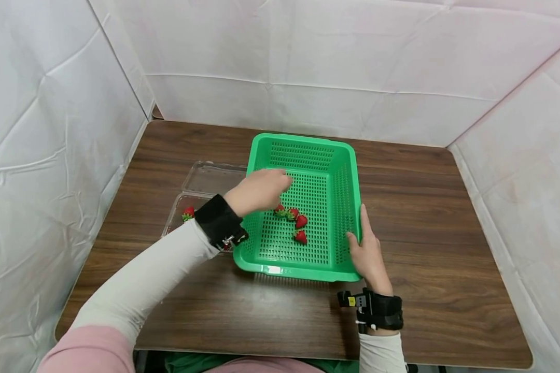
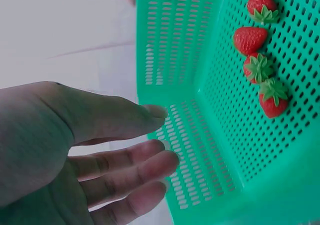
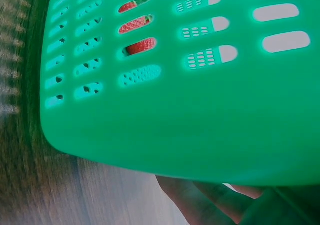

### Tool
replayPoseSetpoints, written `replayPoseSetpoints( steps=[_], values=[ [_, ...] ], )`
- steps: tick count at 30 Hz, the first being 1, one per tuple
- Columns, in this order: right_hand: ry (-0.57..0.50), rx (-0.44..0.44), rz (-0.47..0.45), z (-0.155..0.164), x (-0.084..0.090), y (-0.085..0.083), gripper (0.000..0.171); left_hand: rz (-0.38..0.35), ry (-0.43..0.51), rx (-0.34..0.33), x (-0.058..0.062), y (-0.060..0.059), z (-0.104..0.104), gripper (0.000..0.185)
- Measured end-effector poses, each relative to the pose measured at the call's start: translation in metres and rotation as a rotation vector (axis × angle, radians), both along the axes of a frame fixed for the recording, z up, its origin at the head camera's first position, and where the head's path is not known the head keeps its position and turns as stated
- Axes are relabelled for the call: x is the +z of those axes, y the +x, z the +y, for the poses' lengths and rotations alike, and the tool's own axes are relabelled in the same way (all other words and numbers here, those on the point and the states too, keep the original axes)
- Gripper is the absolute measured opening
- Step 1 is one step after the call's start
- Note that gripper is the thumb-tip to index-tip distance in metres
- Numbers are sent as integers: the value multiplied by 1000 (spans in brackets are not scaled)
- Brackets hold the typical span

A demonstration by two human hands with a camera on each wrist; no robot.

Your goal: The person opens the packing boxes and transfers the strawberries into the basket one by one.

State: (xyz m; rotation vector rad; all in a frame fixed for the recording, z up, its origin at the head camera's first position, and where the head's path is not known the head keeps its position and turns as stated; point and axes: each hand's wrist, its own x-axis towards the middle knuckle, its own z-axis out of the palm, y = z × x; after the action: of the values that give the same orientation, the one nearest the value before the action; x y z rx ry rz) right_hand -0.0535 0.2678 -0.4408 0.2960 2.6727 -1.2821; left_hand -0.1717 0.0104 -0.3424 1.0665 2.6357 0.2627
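A green plastic basket point(image 1: 327, 274) with slotted sides stands on the table. Several strawberries point(image 1: 301, 237) lie on its floor, three of them bunched in a row. My left hand point(image 1: 261, 189) hovers over the basket's left part. In the left wrist view its thumb and fingers point(image 2: 140, 165) reach toward the basket wall, apart from each other, with nothing between them. At the right side, my right hand point(image 1: 367, 254) grips the basket's rim, thumb over the inner side and fingers along the outside. The right wrist view shows strawberries point(image 3: 140, 46) through the wall's slots.
Left of the basket lies a clear plastic box with its lid point(image 1: 212, 178) folded back, partly hidden by my left arm and the basket. A strawberry point(image 1: 188, 212) shows inside it. White sheeting point(image 1: 326, 111) walls in the brown wooden table point(image 1: 438, 248) at the back and sides.
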Motion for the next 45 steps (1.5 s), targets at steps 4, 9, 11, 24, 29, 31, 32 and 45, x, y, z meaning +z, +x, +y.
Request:
replayPoseSetpoints(
  steps=[4,9,11,24,29,31,32,45],
  values=[
    [-2,-1,11,0,1,1,75,51,80,15,3,7,-18,20],
    [8,9,26,0,1,1,76,103,121,34,1,13,-39,24],
    [12,12,27,-1,1,1,76,111,126,47,0,14,-47,25],
    [6,4,29,1,0,2,76,10,89,184,-16,16,-94,19],
    [0,2,21,0,0,3,76,-28,36,209,-29,17,-108,25],
    [-2,-1,16,0,0,3,76,-45,34,218,-33,18,-112,27],
    [0,-1,14,-1,0,2,76,-53,35,221,-35,18,-114,27],
    [4,-1,15,-1,0,1,76,-114,4,226,-59,14,-127,30]
  ],
)
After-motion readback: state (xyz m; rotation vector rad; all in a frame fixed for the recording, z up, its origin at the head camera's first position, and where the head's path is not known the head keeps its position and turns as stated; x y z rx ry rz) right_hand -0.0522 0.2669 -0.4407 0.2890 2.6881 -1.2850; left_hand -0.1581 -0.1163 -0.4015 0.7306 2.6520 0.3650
